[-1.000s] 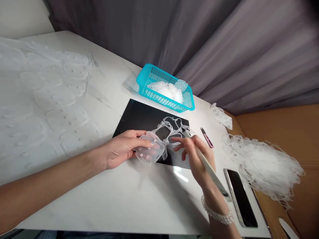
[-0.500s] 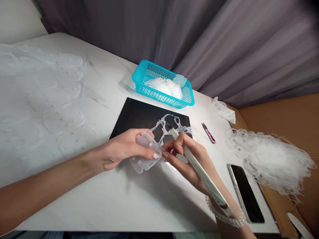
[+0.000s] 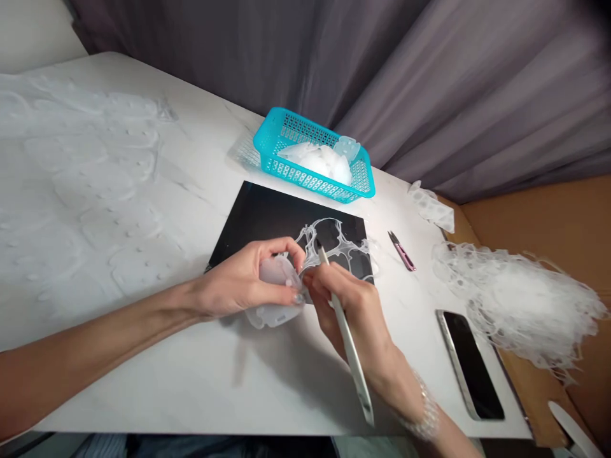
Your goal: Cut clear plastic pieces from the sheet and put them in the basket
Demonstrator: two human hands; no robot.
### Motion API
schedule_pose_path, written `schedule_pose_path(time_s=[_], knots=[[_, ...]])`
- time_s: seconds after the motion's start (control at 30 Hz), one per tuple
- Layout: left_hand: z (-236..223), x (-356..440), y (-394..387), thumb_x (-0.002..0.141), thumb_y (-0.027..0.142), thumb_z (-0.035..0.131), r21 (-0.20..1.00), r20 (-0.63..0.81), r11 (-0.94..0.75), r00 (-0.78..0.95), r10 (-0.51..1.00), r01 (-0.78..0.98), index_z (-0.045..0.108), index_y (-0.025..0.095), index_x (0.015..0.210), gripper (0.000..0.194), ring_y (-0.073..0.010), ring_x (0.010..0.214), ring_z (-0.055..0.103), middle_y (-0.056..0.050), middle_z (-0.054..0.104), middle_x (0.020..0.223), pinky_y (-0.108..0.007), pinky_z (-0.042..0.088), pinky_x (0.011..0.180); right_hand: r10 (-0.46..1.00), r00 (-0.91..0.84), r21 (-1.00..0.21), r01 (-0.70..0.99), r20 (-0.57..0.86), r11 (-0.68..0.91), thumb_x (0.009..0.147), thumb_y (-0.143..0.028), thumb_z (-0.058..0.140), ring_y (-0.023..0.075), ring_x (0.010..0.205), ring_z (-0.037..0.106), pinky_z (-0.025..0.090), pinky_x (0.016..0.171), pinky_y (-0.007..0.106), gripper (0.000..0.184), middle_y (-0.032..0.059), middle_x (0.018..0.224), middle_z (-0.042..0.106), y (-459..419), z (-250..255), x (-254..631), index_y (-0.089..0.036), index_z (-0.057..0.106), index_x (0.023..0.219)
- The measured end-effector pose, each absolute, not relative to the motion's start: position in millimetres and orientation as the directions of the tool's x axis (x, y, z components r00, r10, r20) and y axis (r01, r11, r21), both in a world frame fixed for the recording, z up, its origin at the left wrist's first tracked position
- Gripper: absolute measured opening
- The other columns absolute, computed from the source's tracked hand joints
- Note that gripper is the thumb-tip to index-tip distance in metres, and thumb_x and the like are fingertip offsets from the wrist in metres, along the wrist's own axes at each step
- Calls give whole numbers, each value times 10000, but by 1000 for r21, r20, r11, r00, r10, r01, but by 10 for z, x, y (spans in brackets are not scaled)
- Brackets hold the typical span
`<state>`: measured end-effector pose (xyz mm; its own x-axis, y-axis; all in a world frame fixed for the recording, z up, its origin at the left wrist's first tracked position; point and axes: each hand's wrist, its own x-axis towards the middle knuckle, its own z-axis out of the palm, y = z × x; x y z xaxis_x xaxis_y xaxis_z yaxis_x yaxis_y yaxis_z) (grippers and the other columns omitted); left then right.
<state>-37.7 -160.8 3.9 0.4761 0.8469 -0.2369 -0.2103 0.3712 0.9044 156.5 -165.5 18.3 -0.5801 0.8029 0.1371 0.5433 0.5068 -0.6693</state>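
Observation:
My left hand (image 3: pixel 248 280) is closed round a translucent white silicone piece (image 3: pixel 274 299) at the front edge of a black mat (image 3: pixel 267 219). My right hand (image 3: pixel 356 312) meets it from the right, fingers pinched on a long thin white tool (image 3: pixel 351 353) whose tip points at the piece. A stringy web of clear silicone trimmings (image 3: pixel 334 245) lies on the mat just behind both hands and joins the piece.
A turquoise basket (image 3: pixel 315 159) with white pieces stands behind the mat. Small pink snips (image 3: pixel 401 251) and a phone (image 3: pixel 470 362) lie to the right, next to a heap of white trimmings (image 3: pixel 518 305). Sheets of moulded silicone (image 3: pixel 90 184) cover the table's left.
My hands have drawn together over the silicone piece. The left hand has curled tighter round it, and the tool has swung from slanting right to pointing steeply back at me.

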Motion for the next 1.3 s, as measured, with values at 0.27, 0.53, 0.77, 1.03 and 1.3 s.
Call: schedule_pose_path(time_s=[0.27,0.53,0.77,1.03,1.3], knots=[[166,-388,-1674,759,277,798,939,-152,291,534,832,-186,504,236,869,317,-153,653,614,4,708,737,-247,454,564,929,-299,-635,680,216,367,838,-101,519,108,565,318,295,538,255,319,-63,614,356,-1272,-70,1705,-239,271,692],[129,-404,-1677,794,291,782,941,-123,242,427,896,-237,596,238,915,228,-172,778,666,8,711,835,-265,489,665,903,-53,-689,627,426,363,921,-232,602,227,878,699,468,651,292,355,13,709,610,-1386,215,1784,-251,330,694],[64,-406,-1690,827,273,776,933,-8,130,345,939,-334,719,240,809,68,-118,822,604,11,688,845,-236,456,747,908,-309,-890,268,282,368,830,-220,752,181,614,701,538,514,283,478,29,837,793,-1745,384,1545,-236,318,630],[39,-405,-1682,830,356,771,949,-41,140,331,943,-281,772,255,838,102,-109,692,533,-3,657,786,-242,397,607,901,-222,-883,214,373,418,836,-84,712,196,723,742,552,533,276,490,-30,778,770,-1770,316,1502,-225,313,589],[57,-387,-1698,859,258,748,942,13,104,344,939,-318,796,301,837,68,-96,778,588,4,679,900,-213,467,707,935,-227,-935,167,272,313,836,-67,707,153,658,698,513,498,254,476,-24,842,781,-1761,315,1554,-216,312,615]])
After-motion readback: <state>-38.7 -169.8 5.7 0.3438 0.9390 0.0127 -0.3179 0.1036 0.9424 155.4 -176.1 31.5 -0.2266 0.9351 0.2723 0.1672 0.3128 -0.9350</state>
